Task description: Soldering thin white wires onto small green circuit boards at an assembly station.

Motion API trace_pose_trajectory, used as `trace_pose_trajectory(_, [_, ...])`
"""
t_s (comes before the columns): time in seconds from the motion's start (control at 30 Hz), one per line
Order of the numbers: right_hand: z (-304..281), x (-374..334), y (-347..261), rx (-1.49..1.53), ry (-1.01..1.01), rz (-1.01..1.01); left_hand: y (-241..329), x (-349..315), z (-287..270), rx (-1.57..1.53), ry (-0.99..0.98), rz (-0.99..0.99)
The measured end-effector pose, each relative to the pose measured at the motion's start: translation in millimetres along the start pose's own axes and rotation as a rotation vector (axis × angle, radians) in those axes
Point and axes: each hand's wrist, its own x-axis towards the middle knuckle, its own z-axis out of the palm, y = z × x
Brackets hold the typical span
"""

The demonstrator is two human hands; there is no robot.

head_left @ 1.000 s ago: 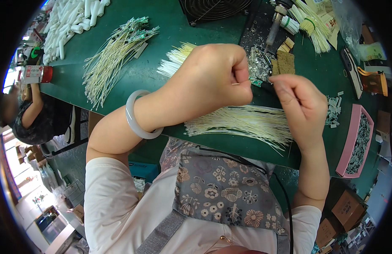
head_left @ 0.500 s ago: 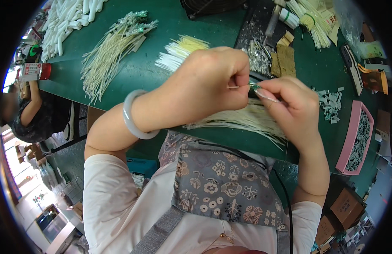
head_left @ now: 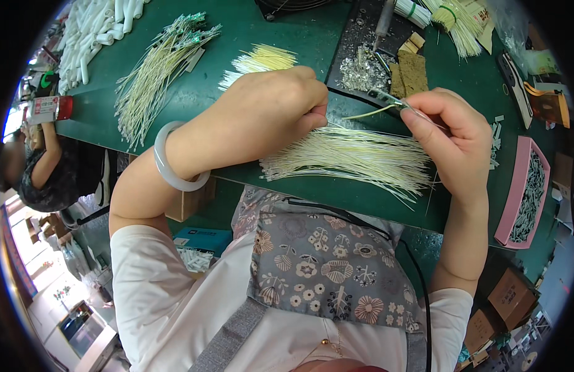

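Observation:
My right hand (head_left: 451,127) pinches a small green circuit board (head_left: 384,97), its thumb and forefinger closed at the board's right end. A short pale yellow wire (head_left: 369,114) runs leftward from the board. Closed at the fingertips, my left hand (head_left: 278,102) is to the left, apart from the board; what its fingers hold, if anything, is hidden. Below both hands lies a loose bundle of thin white and yellow wires (head_left: 355,155) along the near table edge.
Wires with green ends (head_left: 160,80) and white tubes (head_left: 101,31) lie at far left. A short wire bundle (head_left: 259,61) is beyond my left hand. Solder scraps (head_left: 361,69) and a brown sponge (head_left: 413,73) lie beyond the board. A pink tray (head_left: 505,217) of small parts stands at right.
My hands have moved apart, the left going leftward and the right slightly to the right. The board and its yellow wire now show in the gap, and more of the wire bundle is uncovered.

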Motion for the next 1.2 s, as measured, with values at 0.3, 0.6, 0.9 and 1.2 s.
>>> trace_pose_trajectory(0.3, [23,-3,11,-0.026,-0.186,-0.274,25,0,-21,0.019,0.159,0.115])
trace_pose_trajectory(0.6, [1,1,12,-0.093,-0.258,-0.198,24,-45,-74,0.194,0.154,-0.093])
trace_pose_trajectory(0.9, [19,2,3,-0.05,-0.32,-0.319,22,-3,-13,-0.301,-0.053,0.065])
trace_pose_trajectory(1.2, [-11,-2,0,-0.119,-0.118,-0.23,16,-4,-16,-0.567,-0.029,-0.227])
